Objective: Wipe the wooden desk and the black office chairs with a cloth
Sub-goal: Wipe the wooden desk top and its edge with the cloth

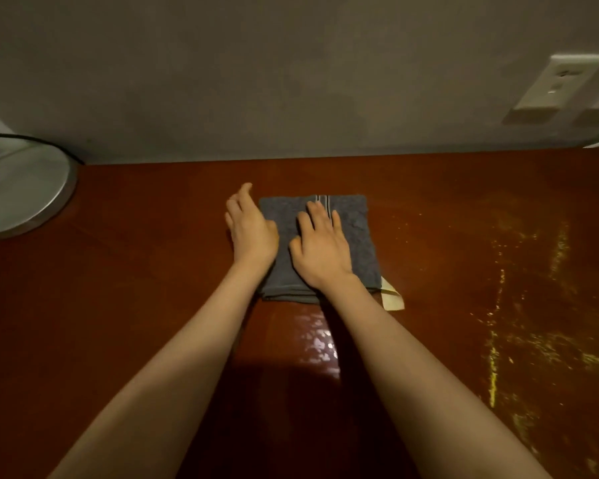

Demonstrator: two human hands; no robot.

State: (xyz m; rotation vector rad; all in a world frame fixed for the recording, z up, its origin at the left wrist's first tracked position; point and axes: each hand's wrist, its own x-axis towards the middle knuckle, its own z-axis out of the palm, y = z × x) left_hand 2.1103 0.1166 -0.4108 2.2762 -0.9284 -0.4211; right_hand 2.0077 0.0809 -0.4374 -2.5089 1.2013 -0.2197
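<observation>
Hands: left hand [251,229] was open with relaxed fingers, resting on the 9 o'clock edge of the cloth [358,229], partly on the cloth and partly over the counter [135,271]. Right hand [320,250] lay flat with the palm down on the cloth's middle and the fingers straight, slightly spread and pointing to 12 o'clock. Neither hand gripped anything. Both bare forearms came in from 6 o'clock.

The grey cloth was folded into a rough rectangle and lay flat on the reddish-brown wooden counter, near frame centre. A pale tag [392,298] stuck out at its 5 o'clock corner.

A shiny patch [317,340] showed on the counter at 6 o'clock of the cloth, between the forearms. Yellowish streaks [495,305] marked the surface at 3 to 4 o'clock. A round silver base [25,198] stood at 9 o'clock, well apart from the cloth. A wall outlet [561,84] sat at 2 o'clock on the grey wall [256,81].
</observation>
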